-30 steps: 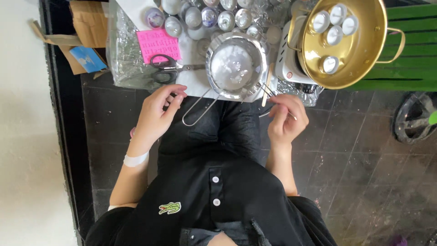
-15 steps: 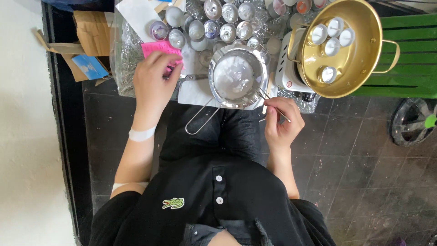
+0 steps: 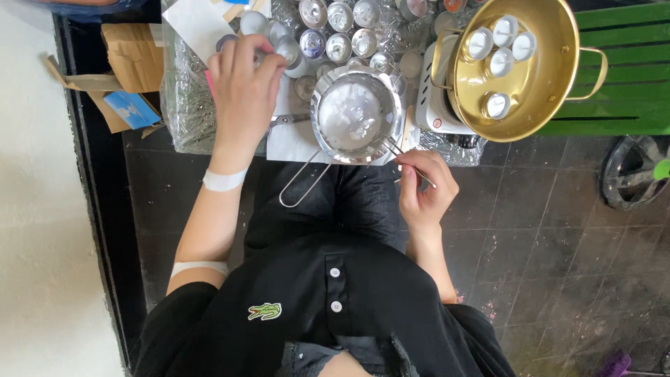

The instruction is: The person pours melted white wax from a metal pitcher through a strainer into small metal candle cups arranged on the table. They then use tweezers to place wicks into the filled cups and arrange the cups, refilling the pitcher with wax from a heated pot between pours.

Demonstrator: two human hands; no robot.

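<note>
My left hand point(image 3: 244, 98) reaches forward over the foil-covered table point(image 3: 183, 115), its fingers closing around a small metal tealight cup point(image 3: 255, 24) among several such cups. My right hand point(image 3: 422, 192) stays near my lap, pinching thin metal tweezers point(image 3: 408, 162) whose tips point toward the rim of a round metal strainer point(image 3: 357, 115). The strainer holds white wax pieces, and its wire handle point(image 3: 301, 187) juts over the table edge toward me.
A brass pot point(image 3: 534, 105) with several white-filled cups sits on a small white burner point(image 3: 434, 94) at the right. Scissors, a pink card and white paper point(image 3: 199, 24) lie under my left arm. Cardboard scraps point(image 3: 129, 59) lie left; a green bench point(image 3: 621, 77) stands right.
My left hand has moved from the table's near edge, past the pink card, forward to the cluster of metal cups. My right hand with the tweezers has barely moved.
</note>
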